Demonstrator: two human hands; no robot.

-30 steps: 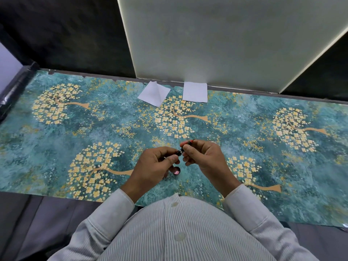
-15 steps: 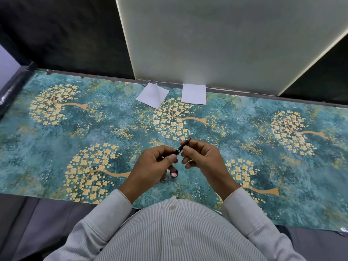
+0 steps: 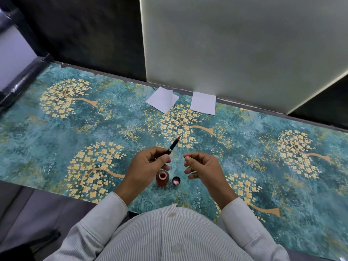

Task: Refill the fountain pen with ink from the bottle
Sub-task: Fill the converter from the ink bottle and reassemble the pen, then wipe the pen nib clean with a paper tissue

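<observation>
Head view: your left hand pinches the pen; your right hand hangs loosely curled, holding nothing. Below them, the uncapped bottle and cap stand on the flowered table.

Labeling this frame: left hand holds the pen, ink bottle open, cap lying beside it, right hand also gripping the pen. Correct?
Wrong on the right hand: the head view shows it apart from the pen, off to the side. The left hand alone holds it. The ink bottle is open, its cap beside it.

no readable text, labels or numbers
</observation>
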